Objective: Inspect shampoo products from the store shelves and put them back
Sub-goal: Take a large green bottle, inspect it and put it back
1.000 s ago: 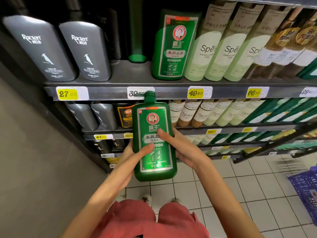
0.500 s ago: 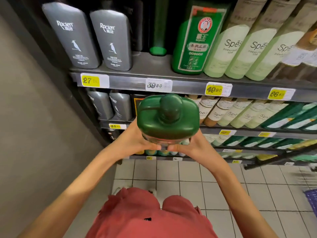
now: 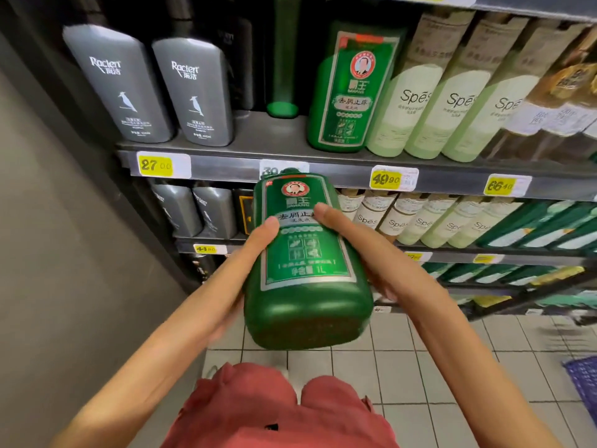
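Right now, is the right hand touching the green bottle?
Touching. The head view shows the right hand gripping the green bottle, thumb pressed flat across its label.

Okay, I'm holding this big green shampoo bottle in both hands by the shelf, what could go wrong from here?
Slip: the green bottle looks large and smooth, tilted base toward you, held by the left hand and right hand at its sides; a loose grip might drop it on the tiled floor.
Knock: the shelf gap sits between a grey bottle and the matching bottle, so sliding it in could tip either.
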`<act>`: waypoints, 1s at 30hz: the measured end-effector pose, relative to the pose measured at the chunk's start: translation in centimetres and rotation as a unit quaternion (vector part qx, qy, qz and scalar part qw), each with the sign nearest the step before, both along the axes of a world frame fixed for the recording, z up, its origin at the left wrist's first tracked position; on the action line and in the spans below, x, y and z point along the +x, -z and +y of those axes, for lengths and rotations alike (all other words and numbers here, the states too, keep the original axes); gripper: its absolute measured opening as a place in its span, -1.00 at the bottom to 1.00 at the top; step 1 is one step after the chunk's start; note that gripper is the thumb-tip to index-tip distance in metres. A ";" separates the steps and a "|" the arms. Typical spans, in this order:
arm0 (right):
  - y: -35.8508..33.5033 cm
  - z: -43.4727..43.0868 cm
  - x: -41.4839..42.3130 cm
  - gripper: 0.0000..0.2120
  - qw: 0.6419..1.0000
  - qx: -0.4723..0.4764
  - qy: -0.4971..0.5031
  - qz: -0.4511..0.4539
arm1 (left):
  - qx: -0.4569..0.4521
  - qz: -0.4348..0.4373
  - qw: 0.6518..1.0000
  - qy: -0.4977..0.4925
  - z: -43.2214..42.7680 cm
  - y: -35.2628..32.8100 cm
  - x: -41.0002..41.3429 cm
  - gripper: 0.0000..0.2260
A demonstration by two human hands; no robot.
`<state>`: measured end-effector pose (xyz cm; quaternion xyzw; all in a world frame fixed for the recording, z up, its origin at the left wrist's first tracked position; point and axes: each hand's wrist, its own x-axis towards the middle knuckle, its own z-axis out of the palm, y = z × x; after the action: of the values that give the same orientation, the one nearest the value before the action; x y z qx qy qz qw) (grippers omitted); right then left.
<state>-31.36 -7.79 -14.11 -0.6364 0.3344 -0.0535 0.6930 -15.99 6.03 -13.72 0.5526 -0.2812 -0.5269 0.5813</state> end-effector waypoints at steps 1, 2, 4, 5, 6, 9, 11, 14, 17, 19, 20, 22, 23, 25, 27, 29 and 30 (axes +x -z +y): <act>-0.8 0.0 -0.5 -0.59 0.999 0.030 -0.014 0.006 | 0.010 0.004 1.000 0.009 0.0 -0.9 -0.2 -0.63; -1.4 -0.3 0.0 -0.65 0.998 0.052 -0.028 0.002 | 0.007 -0.006 0.999 0.042 0.2 -0.9 -0.4 -0.61; -1.9 -0.1 -0.7 -0.53 0.996 0.046 -0.059 -0.042 | 0.085 0.068 0.990 0.092 -1.1 -2.7 -1.0 -0.53; -2.0 -0.1 -1.0 -0.31 0.996 0.026 -0.077 -0.046 | 0.090 0.082 0.988 0.100 -1.0 -2.9 -1.0 -0.51; -1.8 -0.2 -1.1 -0.17 0.995 0.019 -0.092 -0.038 | 0.078 0.081 0.987 0.112 -0.5 -2.6 -0.6 -0.51; -1.1 0.6 -0.7 -0.54 0.996 0.060 -0.050 -0.039 | 0.071 0.035 0.992 0.094 0.0 -1.8 -1.1 -0.46; 0.6 2.3 -2.0 -0.36 0.996 0.048 -0.007 -0.072 | 0.064 -0.064 0.995 0.045 0.7 -1.0 -1.5 -0.33; 1.8 2.9 -0.9 -0.25 0.990 0.005 0.020 -0.139 | 0.023 -0.154 0.988 0.011 0.5 0.0 -1.2 -0.32; 0.8 1.5 1.0 -0.41 0.980 -0.075 0.051 -0.176 | -0.011 -0.195 0.981 -0.009 -1.6 0.5 0.4 -0.37; -0.6 0.4 2.4 -0.45 0.969 -0.154 0.056 -0.185 | -0.045 -0.223 0.974 -0.011 -3.2 0.6 1.6 -0.42; -1.3 0.0 3.1 -0.45 0.963 -0.191 0.056 -0.185 | -0.059 -0.239 0.969 -0.014 -3.9 0.5 2.1 -0.47; -2.2 -1.1 4.5 -0.46 0.945 -0.266 0.063 -0.181 | -0.079 -0.270 0.959 -0.025 -5.5 0.3 3.2 -0.49; -2.5 -1.6 5.2 -0.47 0.933 -0.302 0.073 -0.181 | -0.090 -0.287 0.953 -0.034 -6.2 0.2 3.6 -0.47; -3.0 -2.7 6.6 -0.44 0.914 -0.350 0.095 -0.182 | -0.105 -0.317 0.941 -0.056 -7.6 -0.1 4.5 -0.44; -3.2 -3.4 7.7 -0.43 0.908 -0.364 0.114 -0.175 | -0.109 -0.329 0.936 -0.070 -8.8 -0.4 5.3 -0.42; -2.8 -3.8 8.7 -0.43 0.903 -0.378 0.140 -0.151 | -0.112 -0.335 0.933 -0.072 -9.5 -0.1 5.9 -0.43; -2.7 -3.9 9.1 -0.40 0.901 -0.382 0.151 -0.139 | -0.116 -0.339 0.931 -0.073 -9.7 0.1 6.3 -0.43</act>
<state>-22.29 -11.72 -11.43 -0.7799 0.2808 -0.3692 0.4202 -9.73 -3.70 -13.82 0.6463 -0.4792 -0.2283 0.5482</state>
